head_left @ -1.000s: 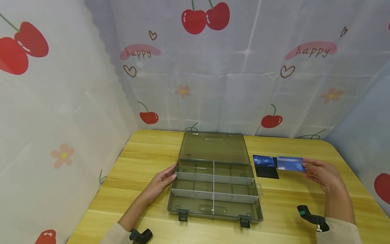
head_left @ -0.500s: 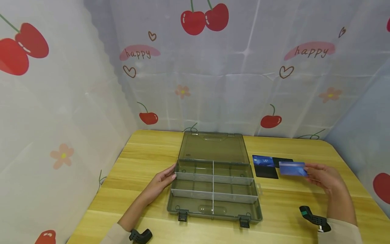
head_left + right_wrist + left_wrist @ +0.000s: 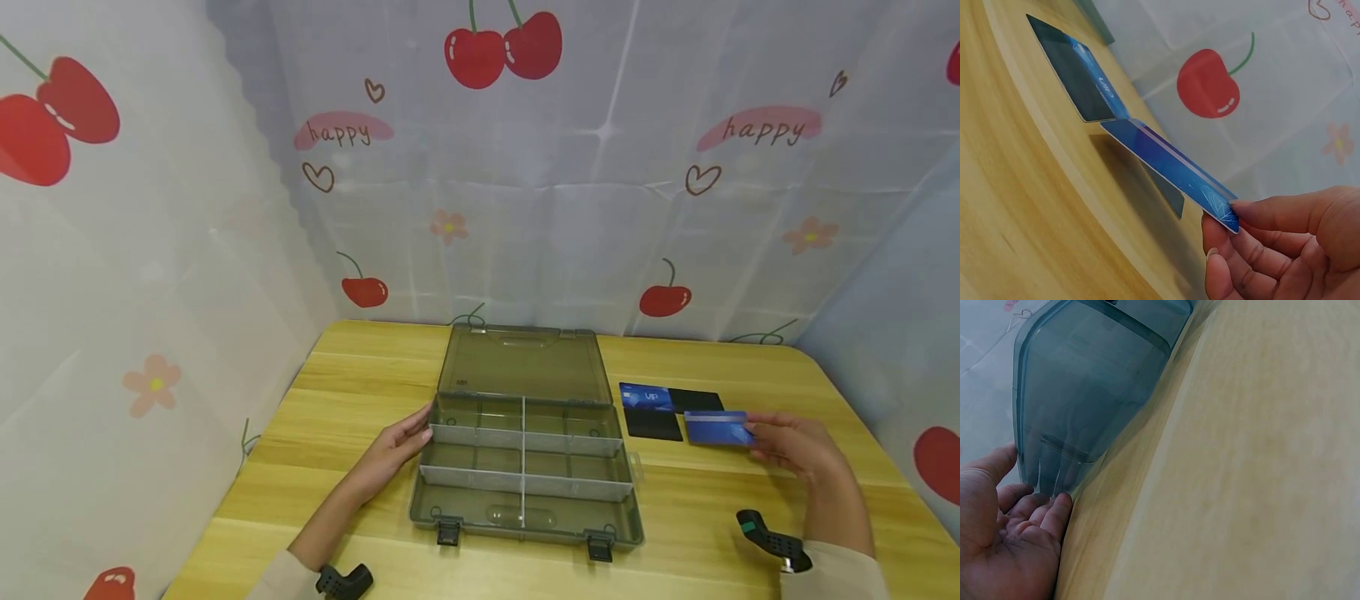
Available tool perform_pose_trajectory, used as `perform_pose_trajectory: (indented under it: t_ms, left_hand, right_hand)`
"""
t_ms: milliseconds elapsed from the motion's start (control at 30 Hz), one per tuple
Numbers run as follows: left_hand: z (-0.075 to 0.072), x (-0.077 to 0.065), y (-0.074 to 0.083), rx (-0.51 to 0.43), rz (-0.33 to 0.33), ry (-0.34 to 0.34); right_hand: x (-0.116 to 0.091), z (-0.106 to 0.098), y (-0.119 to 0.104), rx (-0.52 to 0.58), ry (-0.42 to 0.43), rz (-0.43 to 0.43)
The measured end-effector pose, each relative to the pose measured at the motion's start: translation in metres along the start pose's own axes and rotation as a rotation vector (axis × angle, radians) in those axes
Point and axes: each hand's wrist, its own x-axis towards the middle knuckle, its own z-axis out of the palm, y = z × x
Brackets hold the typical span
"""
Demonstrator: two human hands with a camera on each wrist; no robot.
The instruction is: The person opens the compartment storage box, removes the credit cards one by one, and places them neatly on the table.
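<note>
My right hand (image 3: 795,446) pinches a blue card (image 3: 716,427) by its right end, between thumb and fingers. In the right wrist view this blue card (image 3: 1172,175) is tilted and held a little above the table. Left of it lie a blue VIP card (image 3: 647,397) and a black card (image 3: 654,423); another black card (image 3: 696,401) lies just behind it. My left hand (image 3: 390,454) rests against the left side of a grey see-through divided box (image 3: 525,483). Its fingertips touch the box wall (image 3: 1085,394) in the left wrist view, with the thumb at the upper edge.
The box's lid (image 3: 528,362) lies folded back behind it. Two dark latches (image 3: 448,532) hang at the box's front. A curtain (image 3: 540,208) printed with cherries stands behind the wooden table (image 3: 360,367). A black wrist mount (image 3: 772,537) sits at the right sleeve.
The blue card in my right hand has moved toward the front of the table, uncovering the black card behind it. My left hand stays at the box.
</note>
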Motion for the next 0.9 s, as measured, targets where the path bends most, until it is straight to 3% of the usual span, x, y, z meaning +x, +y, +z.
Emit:
perform_pose_trajectory:
  t_ms: [533,900]
  left_hand:
    - [-0.0002,-0.0002,-0.0023,-0.002,-0.012,0.008]
    - [-0.0005,-0.001,-0.0012,-0.001,-0.018,0.007]
  right_hand:
    - [0.0031,0.0011,0.0048,0.041,0.001,0.062]
    - [0.0038,0.0023,0.0057,0.071,0.007,0.058]
